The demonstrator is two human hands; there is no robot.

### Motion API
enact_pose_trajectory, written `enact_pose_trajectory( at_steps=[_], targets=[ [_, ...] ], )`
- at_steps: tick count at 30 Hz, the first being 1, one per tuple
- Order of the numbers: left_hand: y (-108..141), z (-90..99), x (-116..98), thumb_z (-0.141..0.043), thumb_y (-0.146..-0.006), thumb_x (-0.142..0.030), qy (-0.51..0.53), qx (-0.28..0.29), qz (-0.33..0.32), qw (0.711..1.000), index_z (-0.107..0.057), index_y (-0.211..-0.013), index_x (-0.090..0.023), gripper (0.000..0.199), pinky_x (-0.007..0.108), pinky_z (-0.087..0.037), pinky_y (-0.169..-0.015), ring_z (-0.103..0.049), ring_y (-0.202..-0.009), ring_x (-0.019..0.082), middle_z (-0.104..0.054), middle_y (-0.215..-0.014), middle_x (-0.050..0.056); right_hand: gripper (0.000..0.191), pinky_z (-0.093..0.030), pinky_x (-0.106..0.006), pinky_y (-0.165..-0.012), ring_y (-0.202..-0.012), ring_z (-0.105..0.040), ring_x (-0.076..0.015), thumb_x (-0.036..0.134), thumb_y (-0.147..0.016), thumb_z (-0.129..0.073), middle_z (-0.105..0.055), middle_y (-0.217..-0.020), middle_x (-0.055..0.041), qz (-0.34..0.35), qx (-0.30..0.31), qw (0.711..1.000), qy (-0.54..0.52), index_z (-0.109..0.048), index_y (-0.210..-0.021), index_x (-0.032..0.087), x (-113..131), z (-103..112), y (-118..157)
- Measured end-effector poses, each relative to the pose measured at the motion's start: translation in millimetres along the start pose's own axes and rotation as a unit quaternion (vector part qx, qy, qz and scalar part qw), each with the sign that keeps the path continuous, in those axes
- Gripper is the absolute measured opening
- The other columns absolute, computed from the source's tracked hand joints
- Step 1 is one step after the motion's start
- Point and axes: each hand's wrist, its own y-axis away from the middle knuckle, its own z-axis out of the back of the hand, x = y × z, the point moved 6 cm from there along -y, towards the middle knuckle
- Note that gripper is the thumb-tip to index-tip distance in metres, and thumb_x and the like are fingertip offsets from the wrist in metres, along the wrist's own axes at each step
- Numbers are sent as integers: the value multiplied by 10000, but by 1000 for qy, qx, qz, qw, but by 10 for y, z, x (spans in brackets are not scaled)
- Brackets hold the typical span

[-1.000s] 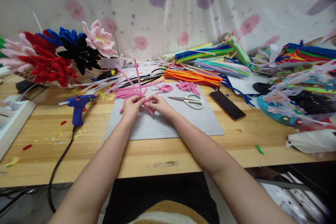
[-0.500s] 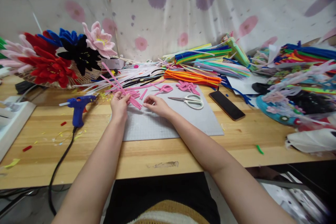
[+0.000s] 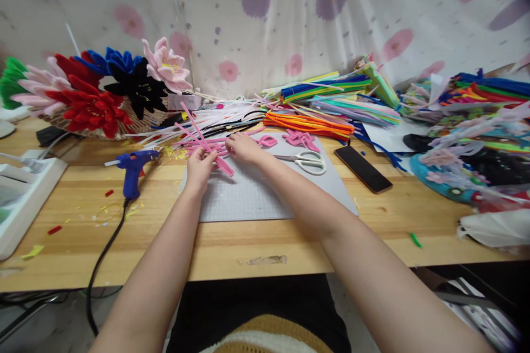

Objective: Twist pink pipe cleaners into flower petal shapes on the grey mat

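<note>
My left hand (image 3: 201,169) is closed around several pink pipe cleaners (image 3: 224,165), long ones sticking up past the thumb and shorter ends pointing right. Over the grey cutting mat (image 3: 244,204), my right hand (image 3: 244,148) has its fingers curled down among pink pieces just to the right of the left hand. Whatever lies between those fingertips is hidden. Beyond the right hand are a pink looped petal shape (image 3: 267,141) and a pile of pink looped shapes (image 3: 301,139). Scissors with pale handles (image 3: 311,162) lie on the mat, partly behind the right wrist.
A blue glue gun (image 3: 132,174) stands on the left, its cord running off the front edge. Pipe-cleaner flowers (image 3: 97,113) sit behind it. Orange pipe cleaners (image 3: 308,124) and other bundles line the back. To the right lies a phone (image 3: 362,169).
My right hand has moved away from me, onto the spot where a short pink piece lay. The left hand still holds its pink pipe cleaners. The whole view has shifted slightly.
</note>
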Motion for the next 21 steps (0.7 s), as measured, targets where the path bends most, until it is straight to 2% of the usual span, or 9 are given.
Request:
enact_pose_trajectory(
  at_steps=[2, 4, 7, 9, 12, 16, 21],
  targets=[
    [17, -23, 15, -680, -602, -238, -13, 8, 10, 1000, -592, -870, -143, 298, 224, -472, -484, -574, -549, 110, -597, -673, -2, 181, -357, -321, -811, -884, -493, -188, 111, -762, -461, -595, -908, -100, -8, -17, 998, -56, -600, -877, 125, -7, 77, 49],
    [30, -41, 22, -681, -610, -258, -37, 11, 6, 999, -591, -865, -148, 292, 225, -463, -475, -581, -558, 121, -603, -690, 8, 159, -374, -288, -749, -802, -506, -158, 102, -732, -471, -595, -841, -62, -32, -36, 987, -155, -580, -844, 132, -37, 153, 137],
    [72, -96, 20, -688, -602, -284, -70, 30, -10, 997, -611, -859, -149, 300, 213, -439, -456, -558, -565, 114, -603, -720, 16, 93, -385, -242, -663, -687, -498, -111, 142, -718, -494, -564, -752, -11, -49, -37, 941, -334, -542, -796, 136, -57, 178, 304],
    [121, -164, 37, -696, -587, -307, -73, 62, 0, 995, -620, -867, -148, 331, 207, -431, -448, -536, -567, 104, -605, -749, 19, 77, -385, -231, -642, -658, -489, -96, 179, -700, -522, -543, -714, 9, -51, -29, 909, -412, -531, -764, 137, -51, 144, 415],
    [203, -254, 62, -706, -566, -329, -74, 103, 21, 992, -622, -844, -144, 344, 195, -419, -447, -508, -546, 89, -590, -712, 5, 93, -368, -220, -609, -617, -463, -79, 208, -673, -550, -528, -675, 22, -75, -43, 885, -457, -541, -725, 132, -73, 71, 562],
    [261, -307, 85, -716, -563, -369, -98, 130, 26, 986, -627, -822, -146, 353, 179, -388, -439, -499, -534, 84, -589, -677, -2, 115, -328, -200, -524, -530, -412, -57, 226, -658, -566, -505, -604, 41, -135, -48, 865, -481, -558, -719, 129, -132, -67, 706],
    [251, -348, 164, -779, -503, -327, -124, 166, 15, 978, -637, -762, -156, 342, 188, -398, -475, -519, -550, 88, -601, -661, -5, 132, -358, -192, -472, -497, -454, -61, 233, -637, -598, -530, -594, 39, -180, -66, 822, -536, -559, -723, 141, -182, -182, 761]
  ],
)
